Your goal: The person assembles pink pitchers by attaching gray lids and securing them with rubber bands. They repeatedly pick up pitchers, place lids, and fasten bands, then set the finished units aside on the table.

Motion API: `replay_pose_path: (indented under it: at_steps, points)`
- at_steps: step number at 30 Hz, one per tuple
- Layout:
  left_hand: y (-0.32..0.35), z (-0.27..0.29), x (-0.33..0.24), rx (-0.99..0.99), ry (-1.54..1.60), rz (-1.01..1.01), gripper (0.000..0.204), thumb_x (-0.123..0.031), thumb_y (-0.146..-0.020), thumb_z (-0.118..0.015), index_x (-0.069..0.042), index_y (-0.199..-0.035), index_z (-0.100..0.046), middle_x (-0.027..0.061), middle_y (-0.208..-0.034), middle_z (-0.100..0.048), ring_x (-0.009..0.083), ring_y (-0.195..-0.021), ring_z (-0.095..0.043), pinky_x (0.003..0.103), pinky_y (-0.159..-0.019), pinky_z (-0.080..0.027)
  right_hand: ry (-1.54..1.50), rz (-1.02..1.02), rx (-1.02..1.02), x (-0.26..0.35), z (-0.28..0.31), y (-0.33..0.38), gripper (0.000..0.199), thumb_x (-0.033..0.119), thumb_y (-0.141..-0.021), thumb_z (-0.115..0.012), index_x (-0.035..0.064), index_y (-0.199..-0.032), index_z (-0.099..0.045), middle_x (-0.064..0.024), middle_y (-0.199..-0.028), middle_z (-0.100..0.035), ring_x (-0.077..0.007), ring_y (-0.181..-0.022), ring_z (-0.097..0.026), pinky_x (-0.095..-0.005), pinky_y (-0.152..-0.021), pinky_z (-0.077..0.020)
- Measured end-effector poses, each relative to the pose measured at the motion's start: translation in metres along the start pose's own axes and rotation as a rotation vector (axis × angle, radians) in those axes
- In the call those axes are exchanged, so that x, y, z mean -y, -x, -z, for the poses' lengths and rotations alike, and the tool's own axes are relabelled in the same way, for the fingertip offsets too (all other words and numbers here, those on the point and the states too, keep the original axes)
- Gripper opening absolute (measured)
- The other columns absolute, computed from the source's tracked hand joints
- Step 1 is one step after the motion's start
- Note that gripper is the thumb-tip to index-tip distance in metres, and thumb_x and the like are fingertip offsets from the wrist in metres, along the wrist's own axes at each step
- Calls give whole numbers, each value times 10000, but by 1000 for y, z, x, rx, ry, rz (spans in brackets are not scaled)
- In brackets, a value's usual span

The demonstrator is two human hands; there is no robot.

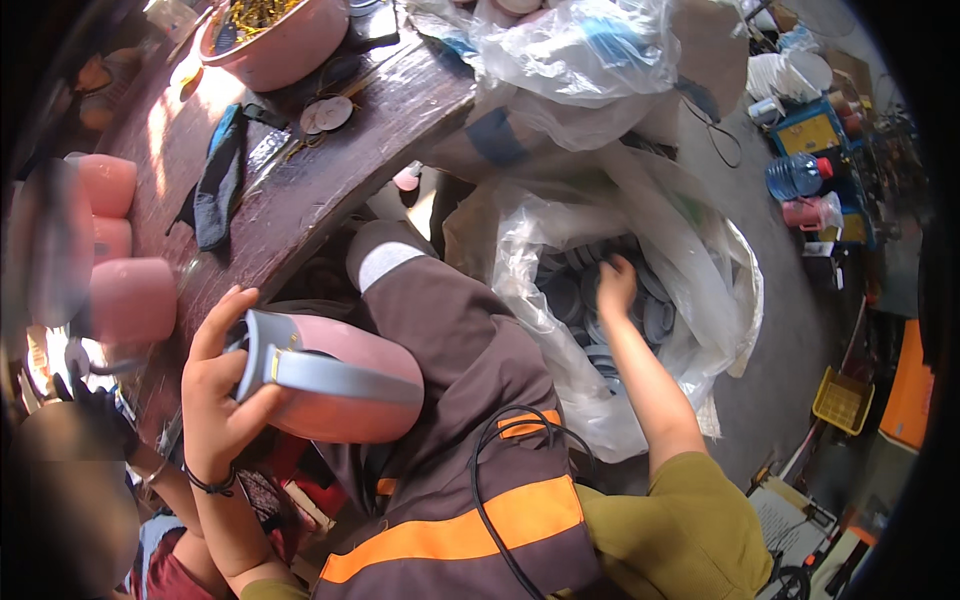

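Observation:
My left hand (222, 385) is closed around the grey rim of a pink plastic jug (375, 400). The jug lies tilted on its side over my lap, its grey handle (330, 376) facing up. Over to the right, my right hand (616, 287) reaches into a large sack (735, 290) lined with clear plastic (535, 290). Grey round lids (562, 298) fill the sack, and my bent fingers are among them. Whatever those fingers grip, if anything, is hidden.
On the wooden table (290, 190) stand a pink basin (275, 50), a dark cloth (218, 190) and several pink jugs (130, 300). A co-worker's hand (100, 415) shows at left. Plastic bags (570, 70) hang beyond the sack; a yellow basket (842, 400) sits right.

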State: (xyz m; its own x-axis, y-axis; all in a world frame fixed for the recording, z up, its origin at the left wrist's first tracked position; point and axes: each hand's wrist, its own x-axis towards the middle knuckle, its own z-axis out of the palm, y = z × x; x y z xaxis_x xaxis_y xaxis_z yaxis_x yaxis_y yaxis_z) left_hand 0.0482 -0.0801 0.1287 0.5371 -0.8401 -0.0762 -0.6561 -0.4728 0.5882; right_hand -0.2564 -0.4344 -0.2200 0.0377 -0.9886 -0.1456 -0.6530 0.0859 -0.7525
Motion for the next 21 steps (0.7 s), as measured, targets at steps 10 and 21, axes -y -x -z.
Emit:
replay_pose_path:
  at_steps: [10, 21]
  points:
    - [39, -44, 68, -380, 1036, 450, 494, -386, -930, -573, 55, -1154, -590, 106, -1101, -640, 174, -948, -621, 284, -847, -467, 307, -163, 209, -126, 22, -52, 423, 296, -705, -726, -84, -855, -621, -277, -891, -652, -408, -861, -628, -430, -776, -468]
    - [50, -142, 71, -664, 1533, 608, 441, -394, -960, -540, -8, -1172, -559, 112, -1081, -651, 215, -971, -634, 348, -884, -496, -265, 798, 636, 224, 75, 134, 556, 235, -701, -837, 31, -1154, -588, -111, -1033, -617, -223, -931, -597, -329, -839, -483]
